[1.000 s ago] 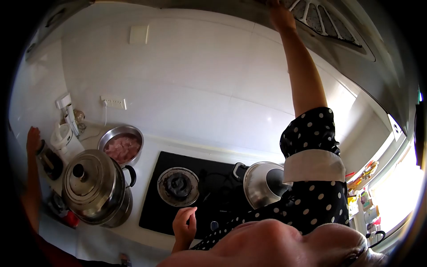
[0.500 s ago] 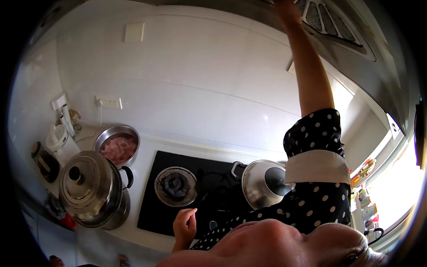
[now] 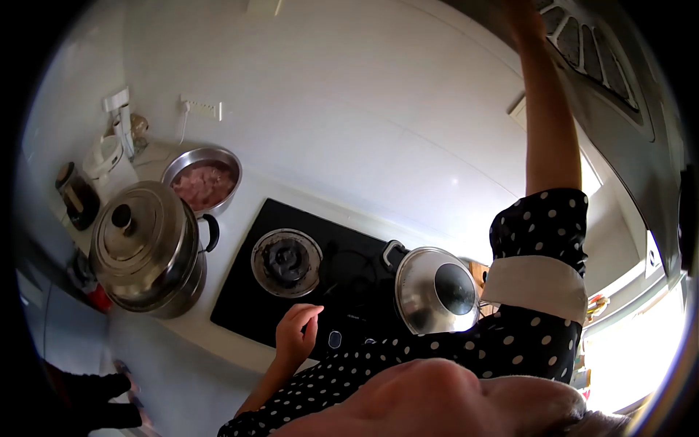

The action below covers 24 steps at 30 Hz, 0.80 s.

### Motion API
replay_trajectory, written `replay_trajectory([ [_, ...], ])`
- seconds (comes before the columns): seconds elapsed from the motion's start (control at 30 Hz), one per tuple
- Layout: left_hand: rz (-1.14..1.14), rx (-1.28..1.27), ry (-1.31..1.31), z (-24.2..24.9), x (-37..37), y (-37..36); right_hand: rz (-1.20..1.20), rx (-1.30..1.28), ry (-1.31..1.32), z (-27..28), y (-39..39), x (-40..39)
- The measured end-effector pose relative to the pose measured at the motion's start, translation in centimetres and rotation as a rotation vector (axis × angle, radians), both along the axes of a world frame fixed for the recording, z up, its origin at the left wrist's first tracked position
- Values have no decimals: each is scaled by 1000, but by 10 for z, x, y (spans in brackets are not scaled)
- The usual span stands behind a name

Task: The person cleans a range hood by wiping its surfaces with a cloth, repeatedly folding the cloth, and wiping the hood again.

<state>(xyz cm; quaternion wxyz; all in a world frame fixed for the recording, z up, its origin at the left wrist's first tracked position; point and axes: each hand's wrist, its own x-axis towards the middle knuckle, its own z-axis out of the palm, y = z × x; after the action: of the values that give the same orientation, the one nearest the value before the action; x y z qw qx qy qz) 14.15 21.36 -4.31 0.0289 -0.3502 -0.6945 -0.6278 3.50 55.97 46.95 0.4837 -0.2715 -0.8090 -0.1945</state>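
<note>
My left hand (image 3: 297, 331) hovers by the front edge of the black gas stove (image 3: 251, 309), fingers loosely curled together with nothing visible in them. Near it is the left burner (image 3: 286, 262), its bowl dark and stained. My right arm stretches up, and my right hand (image 3: 524, 25) is at the underside of the range hood (image 3: 619, 146), near its slotted filter (image 3: 590, 54). That hand is dim and blurred at the top edge, so its fingers cannot be made out. A lidded wok (image 3: 421, 295) with a glass window in its lid sits on the stove's right side.
A tall lidded steamer pot (image 3: 156, 247) stands on the counter at left. Behind it a metal bowl (image 3: 234, 164) holds raw meat (image 3: 205, 186) in liquid. A white kettle (image 3: 109, 164) and a wall socket (image 3: 200, 107) are farther back. Another person's legs (image 3: 95, 400) show lower left.
The view has tilted and shifted, so the stove and pots appear higher in it. My right hand stays up at the hood and my left by the stove front. A person's legs show more at lower left.
</note>
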Motion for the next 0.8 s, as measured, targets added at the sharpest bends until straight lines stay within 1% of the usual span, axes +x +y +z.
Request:
replay_trajectory([
  [0.03,-10,-8,-19,-1,2,0,-113,270,-35,8,20,-1],
  [0.07,-23,-15,-35,-1,3,-1,-229,541,-63,24,58,-1],
  [0.1,-7,-13,-3,-5,4,-1,-359,813,-86,34,81,2],
  [0.2,-14,-7,28,-18,2,-2,-152,803,151,34,81,25],
  [0.23,-37,-3,2,-19,1,-2,104,281,426,25,50,30],
  [0.33,-25,61,69,3,-6,5,-132,430,286,16,64,35],
  [0.4,-62,148,137,31,-19,15,521,-400,317,2,57,41],
  [0.47,-121,223,164,63,-35,33,392,-432,92,-23,56,42],
  [0.5,-113,305,280,83,-44,47,551,-331,-34,-47,67,43],
  [0.53,-145,344,316,103,-53,60,708,-225,-161,-67,71,46],
  [0.57,-175,314,311,124,-57,69,675,-348,-158,-84,37,58],
  [0.6,-182,373,438,146,-62,83,641,-467,-152,-107,-7,72],
  [0.63,-188,431,564,169,-66,96,662,-539,-176,-127,-30,83],
  [0.67,-137,404,625,191,-64,106,684,-611,-198,-144,-48,93],
  [0.7,-74,413,645,211,-60,113,728,-677,-235,-158,-63,106],
  [0.8,-72,445,598,244,-51,134,836,-855,-266,-196,-87,139],
])
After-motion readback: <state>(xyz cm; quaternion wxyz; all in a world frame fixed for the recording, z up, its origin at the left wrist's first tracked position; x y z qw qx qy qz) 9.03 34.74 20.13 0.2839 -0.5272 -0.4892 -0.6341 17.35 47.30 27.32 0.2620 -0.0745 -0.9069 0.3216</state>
